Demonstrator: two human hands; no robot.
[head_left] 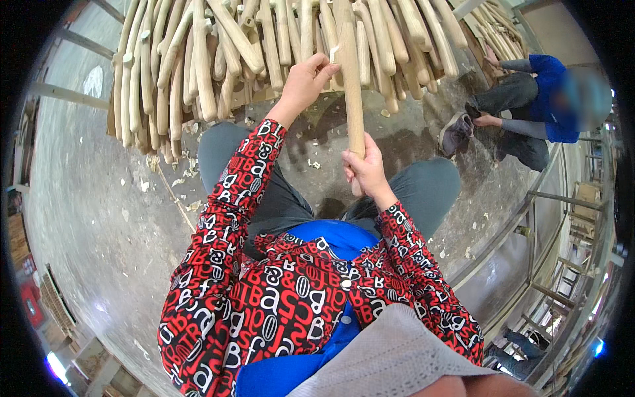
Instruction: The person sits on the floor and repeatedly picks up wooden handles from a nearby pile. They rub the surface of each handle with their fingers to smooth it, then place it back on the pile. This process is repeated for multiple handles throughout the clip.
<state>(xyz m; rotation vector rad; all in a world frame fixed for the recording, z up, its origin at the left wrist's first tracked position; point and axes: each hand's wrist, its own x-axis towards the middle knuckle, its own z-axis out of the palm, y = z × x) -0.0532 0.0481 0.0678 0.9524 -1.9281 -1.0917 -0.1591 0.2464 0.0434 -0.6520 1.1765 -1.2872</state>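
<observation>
My right hand [365,165] is wrapped round the near end of a smooth, pale wooden stick [353,99]. The stick runs away from me, and its far end passes over a heap of similar sticks. Beside its middle, on the left, my left hand [308,81] is closed in a pinch. A thin white strip [333,53] shows at those fingertips, against the stick's side; whether it is peel or something else I cannot tell. Many peeled wooden sticks [205,73], some with knobby branch stubs, lie stacked in front of me.
Pale peelings [192,169] litter the concrete floor [119,218]. On the right another person in a blue top [549,92] sits by a second stick pile [499,33]. Metal frames [529,245] stand along the right side. A thin stick [175,195] lies left of my knee.
</observation>
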